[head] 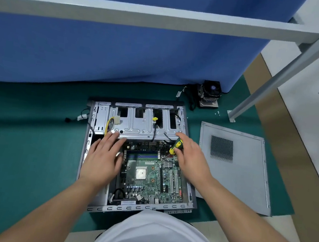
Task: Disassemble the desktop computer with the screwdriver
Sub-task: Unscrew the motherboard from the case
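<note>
While the computer case [86, 153] lies open on the green mat [27, 148], the left hand [103, 158] rests with fingers straight on the edge of the drive cage [135, 126]. Motherboard [150, 174] still sits inside, its processor bare. Right hand [190, 158] grips the yellow screwdriver [175, 146], tip hidden. Already removed, by appearance: cooler fan [209, 95], loose screws [218, 113], side panel [247, 167]. Cage and board seem left; their screws are too small to discern.
</note>
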The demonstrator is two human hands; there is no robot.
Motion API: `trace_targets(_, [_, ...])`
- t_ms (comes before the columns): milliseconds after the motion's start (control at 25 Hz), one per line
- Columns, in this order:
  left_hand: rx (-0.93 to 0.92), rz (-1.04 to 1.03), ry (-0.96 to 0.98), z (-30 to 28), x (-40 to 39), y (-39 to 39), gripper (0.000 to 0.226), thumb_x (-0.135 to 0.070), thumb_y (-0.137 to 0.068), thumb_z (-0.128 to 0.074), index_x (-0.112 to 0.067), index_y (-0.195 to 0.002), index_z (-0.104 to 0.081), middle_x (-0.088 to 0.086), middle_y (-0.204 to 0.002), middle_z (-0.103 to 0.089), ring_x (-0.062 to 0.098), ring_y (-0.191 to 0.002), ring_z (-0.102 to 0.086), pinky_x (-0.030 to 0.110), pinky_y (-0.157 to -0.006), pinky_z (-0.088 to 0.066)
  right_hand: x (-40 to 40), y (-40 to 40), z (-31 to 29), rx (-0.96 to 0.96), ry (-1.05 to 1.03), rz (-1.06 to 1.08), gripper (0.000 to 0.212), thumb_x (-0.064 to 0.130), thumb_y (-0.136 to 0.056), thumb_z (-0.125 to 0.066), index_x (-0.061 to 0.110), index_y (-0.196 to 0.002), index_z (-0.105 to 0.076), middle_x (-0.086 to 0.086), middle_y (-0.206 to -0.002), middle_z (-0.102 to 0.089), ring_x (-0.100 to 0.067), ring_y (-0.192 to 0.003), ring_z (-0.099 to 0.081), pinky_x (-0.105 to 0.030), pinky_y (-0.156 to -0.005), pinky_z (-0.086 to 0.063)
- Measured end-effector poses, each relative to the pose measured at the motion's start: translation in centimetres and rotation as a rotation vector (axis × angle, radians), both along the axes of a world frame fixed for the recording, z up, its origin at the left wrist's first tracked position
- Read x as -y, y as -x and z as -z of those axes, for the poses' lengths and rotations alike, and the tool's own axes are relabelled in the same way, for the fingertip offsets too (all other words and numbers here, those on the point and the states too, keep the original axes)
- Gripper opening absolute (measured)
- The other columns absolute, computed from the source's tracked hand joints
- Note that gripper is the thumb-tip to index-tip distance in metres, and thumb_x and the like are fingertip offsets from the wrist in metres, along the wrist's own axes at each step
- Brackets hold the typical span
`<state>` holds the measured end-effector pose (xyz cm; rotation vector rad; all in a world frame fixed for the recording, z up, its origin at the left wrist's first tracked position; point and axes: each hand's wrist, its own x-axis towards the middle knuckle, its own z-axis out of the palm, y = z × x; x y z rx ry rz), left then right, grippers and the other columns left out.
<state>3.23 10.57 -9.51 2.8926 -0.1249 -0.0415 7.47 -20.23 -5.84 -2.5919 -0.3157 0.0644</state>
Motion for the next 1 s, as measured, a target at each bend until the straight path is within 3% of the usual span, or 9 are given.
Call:
trace_targets(560, [-0.014, -0.036, 0.018, -0.2, 0.3, 0.2, 0.059, -0.040, -0.098, -0.033, -0.027, -0.155, -0.040, -0.005, -0.165, -0.033, 0.015, -0.154, -0.023, 0.043, -0.122, -0.027, -0.6, 0.1, 2.1, 0.037, 0.038, 0.019, 0.050, 0.027, -0.104, -0.055, 0.024, -0.150, -0.035, -0.002, -0.133, -0.060, -0.019, -0.120, -0.047, -0.037, -0.105, -0.041])
trace_targets(1000, [-0.025, -0.040, 0.025, -0.5, 0.4, 0.2, 0.059, -0.036, -0.097, -0.038, -0.026, -0.155, -0.041, -0.004, -0.165, -0.034, 0.016, -0.155, -0.022, 0.044, -0.121, -0.030, -0.7, 0.1, 1.9, 0.019, 0.039, 0.028, 0.042, 0.033, -0.101, -0.057, 0.024, -0.139, -0.042, -0.002, -0.120, -0.063, -0.018, -0.112, -0.050, -0.039, -0.096, -0.047])
